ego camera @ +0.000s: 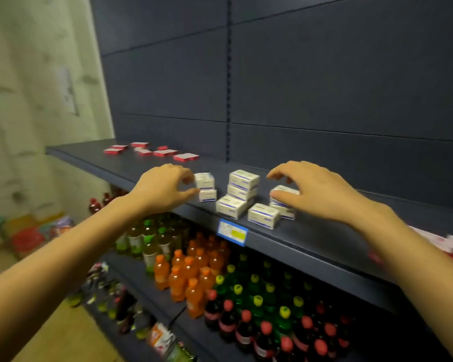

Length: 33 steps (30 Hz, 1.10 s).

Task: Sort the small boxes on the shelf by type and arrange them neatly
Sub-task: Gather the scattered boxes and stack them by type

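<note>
We are holding both bare forearms (63, 257) out toward the dark shelf (324, 239), the broad board that is carrying everything. Beneath it, rows of bottles (194, 278) with orange, green and red caps are standing on a lower board. Our left hand (165, 186) is pinching the left stack (206, 190) of two white boxes between thumb and fingertips, close to the front edge. Our right hand (317, 192) is arching over the right stack (284, 205), thumb touching its top box; we cannot tell whether the curled fingers are gripping it. Between the hands the other white boxes (243, 186) are sitting, two stacked and two singles at the front edge. Flat red boxes (152, 152) are lying scattered toward the far left corner. A blue price tag (232, 232) is hanging on the front edge.
</note>
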{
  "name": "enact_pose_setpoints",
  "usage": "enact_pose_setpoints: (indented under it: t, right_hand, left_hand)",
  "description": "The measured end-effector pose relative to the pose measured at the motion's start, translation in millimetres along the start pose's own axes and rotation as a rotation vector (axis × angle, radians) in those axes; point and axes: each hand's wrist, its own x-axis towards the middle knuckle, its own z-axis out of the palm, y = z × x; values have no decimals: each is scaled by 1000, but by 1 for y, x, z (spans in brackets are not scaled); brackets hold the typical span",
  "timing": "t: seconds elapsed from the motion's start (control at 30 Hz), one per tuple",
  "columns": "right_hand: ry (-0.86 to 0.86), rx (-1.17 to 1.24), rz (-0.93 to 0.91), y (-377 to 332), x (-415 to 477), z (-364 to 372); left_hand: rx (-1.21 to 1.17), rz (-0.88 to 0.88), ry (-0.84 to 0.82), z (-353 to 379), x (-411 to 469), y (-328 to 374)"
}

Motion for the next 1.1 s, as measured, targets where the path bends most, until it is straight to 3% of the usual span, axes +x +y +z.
enact_pose_setpoints:
  t: [0.17, 0.33, 0.73, 1.1]
  right_hand:
    - [-22, 6, -135, -61, 60, 32]
    - [-43, 35, -151, -111, 120, 64]
    - [-138, 42, -35, -210, 262, 152]
    - [-249, 13, 101, -222, 360, 206]
  left_hand:
    - [24, -132, 9, -7, -27, -75]
    - [39, -169, 48, -9, -32, -148]
    - [23, -111, -10, 0, -17, -330]
    - [-143, -70, -8, 47, 35, -418]
